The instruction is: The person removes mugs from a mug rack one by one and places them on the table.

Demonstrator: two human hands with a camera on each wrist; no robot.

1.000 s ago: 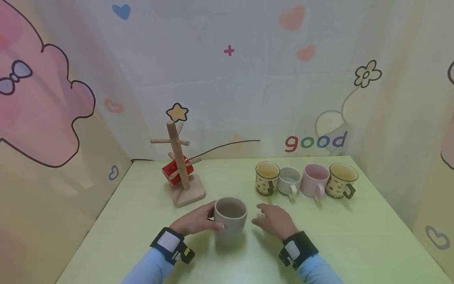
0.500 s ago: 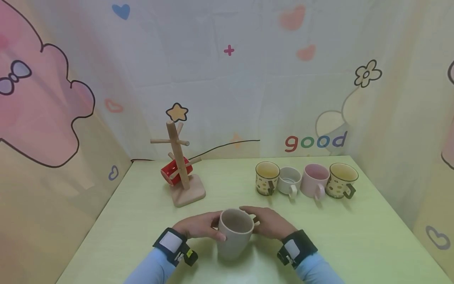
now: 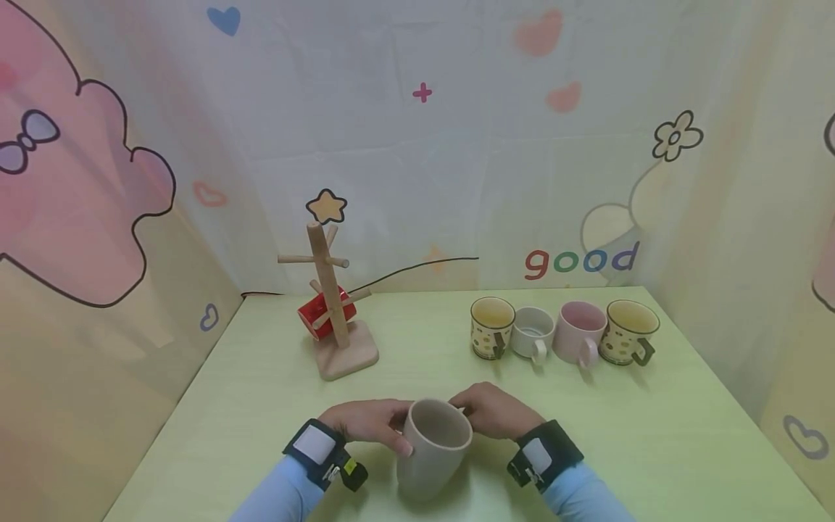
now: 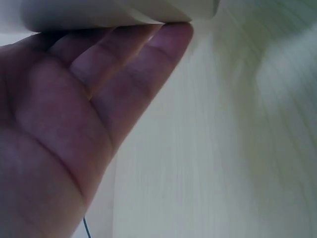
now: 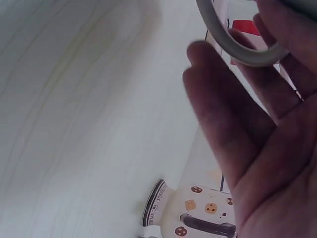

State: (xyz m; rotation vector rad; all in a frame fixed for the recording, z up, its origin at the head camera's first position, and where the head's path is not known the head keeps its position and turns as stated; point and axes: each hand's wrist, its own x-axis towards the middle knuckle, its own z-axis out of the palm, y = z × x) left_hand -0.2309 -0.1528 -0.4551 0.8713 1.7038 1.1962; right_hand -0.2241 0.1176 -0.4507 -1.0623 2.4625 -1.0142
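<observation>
A plain light-grey mug leans toward me at the front middle of the table in the head view, its mouth facing up. My left hand grips its left side, thumb on the near wall; in the left wrist view the fingers lie along the mug's wall. On the other side my right hand pinches the mug's handle, a curved loop between thumb and fingers in the right wrist view. The lower fingers of that hand stretch out below the loop.
A wooden mug tree stands at the back left, a red mug hanging on a low peg. Lined up at the back right are a patterned mug, a small white cup, a pink mug and another patterned mug.
The grey mug has come nearer to me and slightly right, tilting more. My right hand, apart from it at first, has closed in and taken hold of the handle.
</observation>
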